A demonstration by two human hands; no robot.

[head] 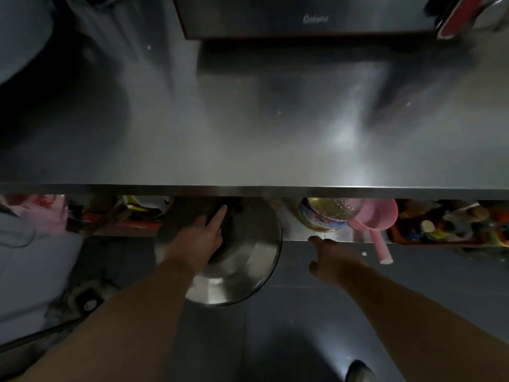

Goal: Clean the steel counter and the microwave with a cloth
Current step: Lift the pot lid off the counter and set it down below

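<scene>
Two bare hands reach below the front edge of the steel counter point(248, 150), which spans the middle of the frame; the microwave point(311, 17) sits at its far side, top centre. No cloth shows anywhere in view.

At lower centre, the left hand point(201, 232) lies against a large steel bowl point(242, 268) that stands tilted at the edge of the lower shelf point(338, 237), forefinger extended toward the dark gap under the counter. Whether its other fingers curl around the rim I cannot tell. The right hand point(333, 260) hangs right of centre, fingers loosely spread, holding nothing, just short of the shelf lip.

Risks, as I judge them: the bowl looks to overhang the shelf edge, so a careless pull could send it clattering to the floor. The right hand is near a bottle of yellow oil point(325, 216) and a pink scoop point(377, 219) whose handle juts past the shelf; a blind grope in this dim light might knock either off.
</scene>
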